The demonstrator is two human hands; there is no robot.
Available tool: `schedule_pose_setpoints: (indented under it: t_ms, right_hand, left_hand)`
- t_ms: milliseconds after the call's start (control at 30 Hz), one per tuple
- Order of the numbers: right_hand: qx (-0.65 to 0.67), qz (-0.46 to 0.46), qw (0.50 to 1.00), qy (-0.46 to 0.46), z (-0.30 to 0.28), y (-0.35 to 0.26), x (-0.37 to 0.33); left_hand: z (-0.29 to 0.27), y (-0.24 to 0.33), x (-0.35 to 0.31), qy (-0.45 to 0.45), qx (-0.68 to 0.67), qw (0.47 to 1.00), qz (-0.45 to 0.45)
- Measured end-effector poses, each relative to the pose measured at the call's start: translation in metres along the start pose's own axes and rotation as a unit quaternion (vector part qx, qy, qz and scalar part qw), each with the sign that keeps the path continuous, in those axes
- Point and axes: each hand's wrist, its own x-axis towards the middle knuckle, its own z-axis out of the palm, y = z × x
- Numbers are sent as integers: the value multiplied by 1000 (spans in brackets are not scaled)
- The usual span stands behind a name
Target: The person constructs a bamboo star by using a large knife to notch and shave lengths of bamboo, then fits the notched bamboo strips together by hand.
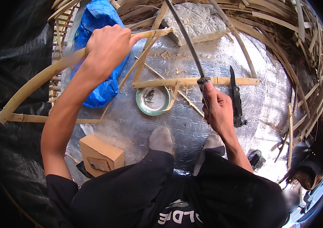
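Note:
Raised at the upper left, my left hand (108,49) is closed around a pale curved bamboo strip (32,86). One end sticks out past my thumb and the strip arcs down to the far left. In front of my right knee, my right hand (219,108) grips the dark wrapped end of a long, thin dark metal rod (187,36), its shaft slanting up and away. A straight bamboo slat (161,82) lies behind that hand. Beside my right fingers is a black folding knife (236,100) with its blade out. Between the hands stands a green-rimmed white bowl (140,102) with dark bits inside.
A blue plastic sheet (97,72) is bunched under my left arm. At the far side sits a grey stone block (199,22). A cardboard box (102,152) is near my left knee. Silver foil sheeting (184,117) covers the ground; cut bamboo strips (313,91) pile along the right.

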Motion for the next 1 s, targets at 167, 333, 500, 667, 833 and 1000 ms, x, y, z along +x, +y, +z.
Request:
schedule_pose_setpoints:
  t_ms: [167,333,500,667,833,1000]
  right_hand:
    - [-26,-129,991,15,22,46,24]
    - [-174,-20,984,15,17,48,28]
    - [-5,54,998,-15,18,32,12]
    - [46,1,999,23,3,31,4]
    - [25,-13,999,35,-7,19,-1]
    - [-17,-31,998,56,-4,23,-4]
  left_hand:
    - [3,-1,-4,13,-3,1000,8]
    - [16,3,5,-58,-40,997,21]
    - [17,14,2,-46,-50,997,33]
    - [-30,-6,-8,-66,-41,997,3]
    - [-33,-7,6,-40,0,999,-6]
    - [-43,8,22,8,21,1000,8]
